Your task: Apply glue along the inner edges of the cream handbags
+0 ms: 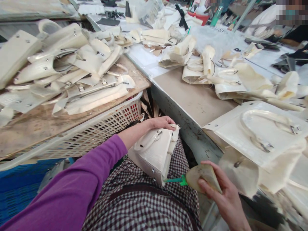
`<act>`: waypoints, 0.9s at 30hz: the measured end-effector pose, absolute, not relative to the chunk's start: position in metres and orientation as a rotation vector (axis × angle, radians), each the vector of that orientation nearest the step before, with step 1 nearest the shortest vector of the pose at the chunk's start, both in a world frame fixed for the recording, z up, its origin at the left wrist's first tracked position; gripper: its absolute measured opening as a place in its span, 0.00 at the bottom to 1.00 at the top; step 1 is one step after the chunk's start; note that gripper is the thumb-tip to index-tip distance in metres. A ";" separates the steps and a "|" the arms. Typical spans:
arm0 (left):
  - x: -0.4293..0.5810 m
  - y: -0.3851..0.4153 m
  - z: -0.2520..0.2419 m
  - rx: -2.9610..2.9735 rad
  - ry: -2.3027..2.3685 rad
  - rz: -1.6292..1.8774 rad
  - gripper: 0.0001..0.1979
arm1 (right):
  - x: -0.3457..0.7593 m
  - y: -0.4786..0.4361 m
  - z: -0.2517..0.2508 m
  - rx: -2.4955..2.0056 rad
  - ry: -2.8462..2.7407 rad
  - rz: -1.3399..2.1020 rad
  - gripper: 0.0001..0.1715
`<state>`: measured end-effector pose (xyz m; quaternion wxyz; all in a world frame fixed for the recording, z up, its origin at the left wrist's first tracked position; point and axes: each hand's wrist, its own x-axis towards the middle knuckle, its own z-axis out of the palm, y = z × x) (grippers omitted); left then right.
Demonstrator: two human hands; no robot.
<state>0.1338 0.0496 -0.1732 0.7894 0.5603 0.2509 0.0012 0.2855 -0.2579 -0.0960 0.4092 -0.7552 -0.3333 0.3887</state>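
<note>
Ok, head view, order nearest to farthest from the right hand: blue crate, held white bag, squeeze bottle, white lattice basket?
1. Squeeze bottle: in the right hand.
2. White bag: left of the bottle, in the left hand.
3. White lattice basket: farther left.
4. Blue crate: lower left edge.

Through the one camera worn on the person's head, I look forward and steeply down. The checked garment (144,207) over the lap sits nearest, at bottom centre, with the left hand (163,123) and right hand (226,191) close below me. A wooden tabletop (138,75) spreads left; a brown-topped worktable (192,99) recedes ahead and right.
</note>
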 end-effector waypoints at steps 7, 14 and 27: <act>0.136 0.048 -0.172 1.222 0.539 -0.001 0.14 | 0.298 -0.251 -0.108 -1.891 -1.022 0.685 0.30; 0.137 0.048 -0.171 1.236 0.541 0.000 0.14 | 0.301 -0.245 -0.108 -1.669 -1.504 0.353 0.27; 0.138 0.048 -0.176 1.256 0.523 -0.003 0.15 | 0.309 -0.251 -0.091 -1.536 -1.686 0.388 0.33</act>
